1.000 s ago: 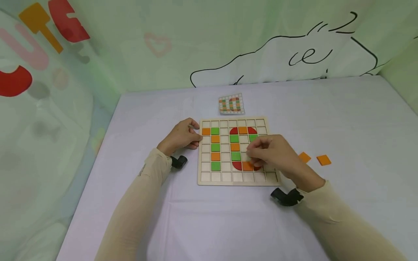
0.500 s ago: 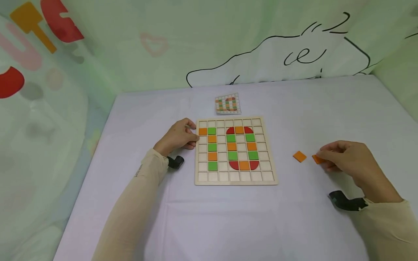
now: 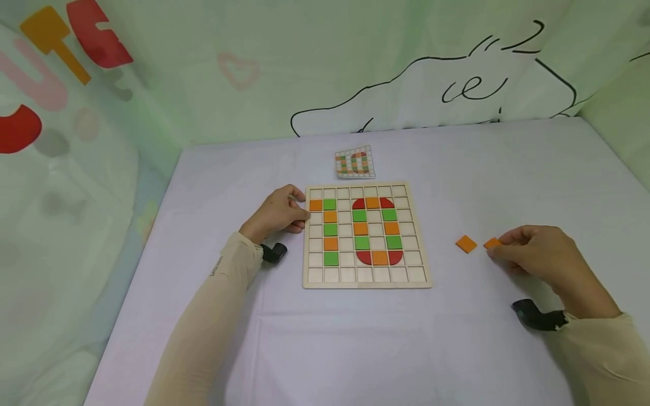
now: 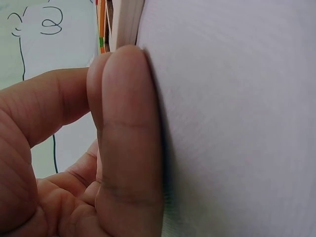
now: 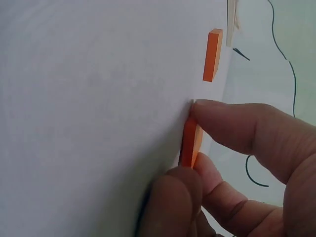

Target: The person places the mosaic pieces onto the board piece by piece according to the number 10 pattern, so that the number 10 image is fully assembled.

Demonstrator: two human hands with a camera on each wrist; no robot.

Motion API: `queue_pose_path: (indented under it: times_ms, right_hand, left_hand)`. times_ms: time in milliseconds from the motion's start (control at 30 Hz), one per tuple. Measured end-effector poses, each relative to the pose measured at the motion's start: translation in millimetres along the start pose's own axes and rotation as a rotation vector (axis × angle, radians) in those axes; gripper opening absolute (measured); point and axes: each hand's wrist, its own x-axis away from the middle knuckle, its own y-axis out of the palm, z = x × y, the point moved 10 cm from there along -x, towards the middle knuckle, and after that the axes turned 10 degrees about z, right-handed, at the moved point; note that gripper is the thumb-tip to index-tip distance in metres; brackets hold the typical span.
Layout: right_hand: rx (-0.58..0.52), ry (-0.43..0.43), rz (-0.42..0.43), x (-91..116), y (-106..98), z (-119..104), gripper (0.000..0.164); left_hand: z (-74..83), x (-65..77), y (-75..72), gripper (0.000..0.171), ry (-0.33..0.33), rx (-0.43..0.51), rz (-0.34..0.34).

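Observation:
My right hand (image 3: 545, 254) pinches an orange square tile (image 5: 189, 141) between thumb and fingers, at the tabletop right of the board. A second orange tile (image 3: 466, 243) lies flat just left of it. My left hand (image 3: 276, 211) rests its fingertips against the left edge of the wooden grid board (image 3: 368, 277); in the left wrist view the fingers (image 4: 131, 94) reach that edge and hold nothing between them. Orange and green tiles form a "1" on the board. Beside them, a "0" has orange and green squares and red rounded corner pieces (image 3: 363, 257).
Behind the board lies a small pattern card (image 3: 354, 162) printed with a similar coloured design. A pale cloth covers the table (image 3: 345, 349). Printed curtains stand behind it and at the left. Each wrist carries a black camera mount (image 3: 538, 314).
My right hand has moved from above the board's "0" to the loose tiles at the right and grips one. The left hand stays at the board's edge.

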Motion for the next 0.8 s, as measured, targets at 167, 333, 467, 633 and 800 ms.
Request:
queue_pose_path:
  times_ms: [167,333,467,633,800]
  right_hand:
    - [0.047,-0.051,0.075,0,-4,-8,0.047]
    - [-0.025,-0.084,0.079,1,-1,-17,0.039]
    - [-0.231,-0.103,0.029,1,9,-30,0.038]
    - [-0.377,-0.108,-0.001,0,21,-52,0.036]
    - [-0.462,-0.094,-0.08,-2,41,-77,0.035]
  left_hand:
    - [0.7,0.3,-0.1,0.039,0.009,-0.014,0.003]
    - [0.7,-0.2,-0.2,0.039,0.006,-0.016,0.004]
    - [0.1,-1.4,0.2,0.039,0.005,-0.004,-0.001]
    - [-0.5,-2.3,0.1,0.039,0.005,0.014,-0.004]
    - [-1.6,-3.0,0.2,0.039,0.0,0.012,-0.003]
